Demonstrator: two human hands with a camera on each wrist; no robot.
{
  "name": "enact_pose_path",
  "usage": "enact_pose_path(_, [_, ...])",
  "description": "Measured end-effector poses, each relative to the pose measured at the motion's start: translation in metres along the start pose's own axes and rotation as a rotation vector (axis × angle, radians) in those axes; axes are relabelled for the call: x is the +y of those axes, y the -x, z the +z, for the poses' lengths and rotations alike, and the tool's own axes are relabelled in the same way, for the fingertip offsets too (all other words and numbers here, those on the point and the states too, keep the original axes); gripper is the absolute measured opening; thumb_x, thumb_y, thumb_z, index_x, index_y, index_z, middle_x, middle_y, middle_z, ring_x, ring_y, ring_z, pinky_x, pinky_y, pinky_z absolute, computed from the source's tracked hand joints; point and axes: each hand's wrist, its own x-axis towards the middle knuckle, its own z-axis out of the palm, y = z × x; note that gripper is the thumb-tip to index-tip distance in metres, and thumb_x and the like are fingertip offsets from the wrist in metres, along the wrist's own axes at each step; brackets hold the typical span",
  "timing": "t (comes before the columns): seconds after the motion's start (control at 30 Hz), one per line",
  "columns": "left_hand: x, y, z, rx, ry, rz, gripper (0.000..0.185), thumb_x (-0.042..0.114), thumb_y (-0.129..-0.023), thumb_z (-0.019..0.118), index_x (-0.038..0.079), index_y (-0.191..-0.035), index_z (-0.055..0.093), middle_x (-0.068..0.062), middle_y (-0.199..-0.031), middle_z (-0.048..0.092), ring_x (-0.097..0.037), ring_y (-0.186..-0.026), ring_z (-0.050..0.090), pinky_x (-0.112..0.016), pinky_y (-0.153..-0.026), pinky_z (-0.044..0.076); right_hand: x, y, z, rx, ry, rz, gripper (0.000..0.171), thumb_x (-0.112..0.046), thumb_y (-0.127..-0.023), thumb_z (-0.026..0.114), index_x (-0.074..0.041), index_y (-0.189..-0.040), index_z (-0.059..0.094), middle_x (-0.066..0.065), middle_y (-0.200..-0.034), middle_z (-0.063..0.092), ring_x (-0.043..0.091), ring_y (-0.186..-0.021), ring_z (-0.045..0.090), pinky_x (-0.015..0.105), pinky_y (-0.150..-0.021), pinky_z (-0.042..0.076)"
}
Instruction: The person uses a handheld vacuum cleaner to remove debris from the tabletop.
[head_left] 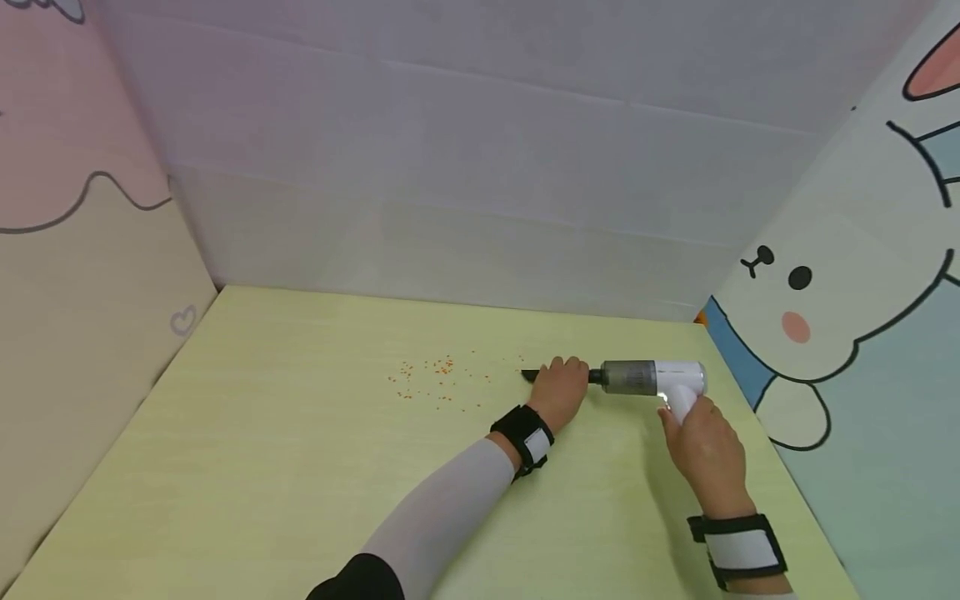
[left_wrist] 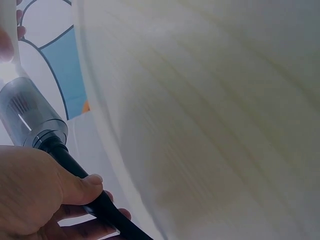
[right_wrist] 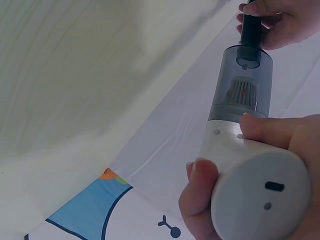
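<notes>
A small handheld vacuum cleaner (head_left: 679,377) is held level above the yellow table, its nozzle pointing left. My right hand (head_left: 708,454) grips its white handle; in the right wrist view the thumb (right_wrist: 260,125) lies along the white body. The left hand (head_left: 559,392) holds the black nozzle (left_wrist: 100,204), with thumb and fingers round it. Between body and nozzle sits the see-through grey dust cup (right_wrist: 243,82), with a ribbed filter and reddish specks inside. Small orange bits (head_left: 444,365) lie scattered on the table, left of the nozzle tip. A light glows near the handle.
The yellow tabletop (head_left: 247,467) runs up to a pale back wall (head_left: 450,167). At the right stands a panel with a cartoon rabbit (head_left: 840,283), close to the right hand. A pink and cream panel (head_left: 90,333) borders the left edge.
</notes>
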Motion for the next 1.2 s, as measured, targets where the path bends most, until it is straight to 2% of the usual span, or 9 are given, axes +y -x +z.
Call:
enact_pose_path(0.03, [0.0, -0.003, 0.007, 0.024, 0.001, 0.003, 0.028, 0.023, -0.105, 0.058, 0.013, -0.13, 0.063, -0.001, -0.12, 0.066, -0.021, -0.109, 0.065, -0.034, -0.091, 0.057, 0.0, -0.001, 0.0, 0.001, 0.001, 0.001, 0.056, -0.028, -0.099, 0.066, 0.022, -0.109, 0.043, 0.036, -0.087, 0.055, 0.041, -0.065, 0.061, 0.05, -0.05, 0.051])
enact_pose_path(0.17, [-0.001, -0.004, 0.005, 0.04, 0.008, 0.005, 0.026, 0.022, -0.105, 0.059, 0.013, -0.129, 0.064, -0.001, -0.119, 0.066, -0.02, -0.107, 0.064, -0.034, -0.09, 0.058, -0.001, -0.003, 0.0, 0.004, 0.003, 0.009, 0.055, -0.027, -0.099, 0.066, 0.022, -0.109, 0.043, 0.036, -0.087, 0.055, 0.042, -0.065, 0.061, 0.05, -0.05, 0.051])
enact_pose_path(0.23, [-0.001, -0.006, 0.005, 0.032, 0.003, 0.004, 0.027, 0.022, -0.105, 0.058, 0.014, -0.13, 0.063, 0.0, -0.12, 0.066, -0.02, -0.107, 0.064, -0.034, -0.09, 0.058, -0.001, -0.003, 0.0, 0.004, 0.003, 0.012, 0.055, -0.027, -0.099, 0.066, 0.022, -0.109, 0.043, 0.036, -0.087, 0.055, 0.042, -0.066, 0.061, 0.05, -0.05, 0.051])
enact_pose_path(0.27, [-0.002, -0.005, -0.002, 0.008, 0.001, 0.002, 0.028, 0.022, -0.105, 0.057, 0.014, -0.131, 0.063, 0.0, -0.121, 0.066, -0.019, -0.108, 0.065, -0.033, -0.09, 0.057, -0.001, -0.003, 0.0, 0.005, 0.003, 0.013, 0.055, -0.027, -0.098, 0.066, 0.022, -0.109, 0.043, 0.036, -0.086, 0.055, 0.042, -0.065, 0.061, 0.05, -0.05, 0.051])
enact_pose_path(0.5, [-0.001, -0.013, 0.003, -0.031, 0.012, -0.006, 0.028, 0.024, -0.106, 0.057, 0.015, -0.132, 0.062, 0.001, -0.122, 0.066, -0.019, -0.109, 0.065, -0.033, -0.092, 0.057, -0.001, -0.004, 0.002, 0.039, 0.002, 0.003, 0.053, -0.025, -0.098, 0.067, 0.022, -0.106, 0.044, 0.036, -0.084, 0.055, 0.042, -0.063, 0.06, 0.05, -0.048, 0.05])
enact_pose_path(0.67, [-0.002, -0.016, 0.003, -0.047, 0.022, -0.013, 0.028, 0.025, -0.106, 0.057, 0.017, -0.132, 0.063, 0.002, -0.121, 0.067, -0.017, -0.106, 0.066, -0.032, -0.091, 0.057, -0.003, -0.006, 0.003, 0.037, 0.006, 0.034, 0.054, -0.026, -0.098, 0.067, 0.022, -0.108, 0.044, 0.036, -0.087, 0.055, 0.044, -0.066, 0.061, 0.052, -0.051, 0.051])
enact_pose_path(0.93, [-0.003, -0.019, 0.003, -0.022, 0.029, -0.033, 0.023, 0.026, -0.103, 0.061, 0.019, -0.124, 0.067, 0.005, -0.11, 0.068, -0.012, -0.089, 0.068, -0.025, -0.071, 0.058, -0.007, -0.009, 0.005, 0.034, 0.0, 0.07, 0.054, -0.025, -0.098, 0.066, 0.023, -0.111, 0.044, 0.037, -0.09, 0.055, 0.045, -0.07, 0.061, 0.053, -0.053, 0.052])
enact_pose_path(1.1, [-0.004, -0.023, 0.006, -0.023, 0.038, -0.038, 0.023, 0.025, -0.103, 0.061, 0.019, -0.125, 0.067, 0.005, -0.111, 0.069, -0.013, -0.089, 0.068, -0.025, -0.07, 0.058, -0.007, -0.011, 0.006, 0.037, 0.001, 0.06, 0.054, -0.025, -0.098, 0.066, 0.023, -0.11, 0.043, 0.037, -0.088, 0.054, 0.045, -0.068, 0.061, 0.053, -0.051, 0.051])
enact_pose_path(1.2, [-0.004, -0.024, 0.007, -0.014, 0.04, -0.043, 0.024, 0.024, -0.103, 0.061, 0.018, -0.126, 0.067, 0.004, -0.113, 0.069, -0.013, -0.092, 0.069, -0.027, -0.074, 0.059, -0.008, -0.013, 0.006, 0.037, 0.004, 0.058, 0.055, -0.025, -0.098, 0.066, 0.023, -0.11, 0.043, 0.037, -0.088, 0.054, 0.045, -0.068, 0.061, 0.053, -0.051, 0.051])
